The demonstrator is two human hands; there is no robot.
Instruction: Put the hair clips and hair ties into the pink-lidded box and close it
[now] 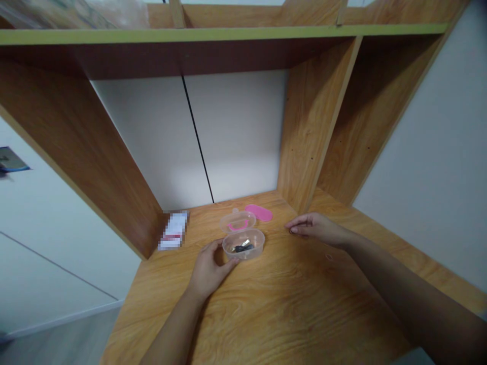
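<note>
Left hand [209, 271] on plastic tub [243, 244], right [317, 229] open

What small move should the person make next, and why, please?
Probably the right hand should reach for the clear lid: it lies behind the plastic box holding keys, which the left hand touches, and the right hand is free.
</note>
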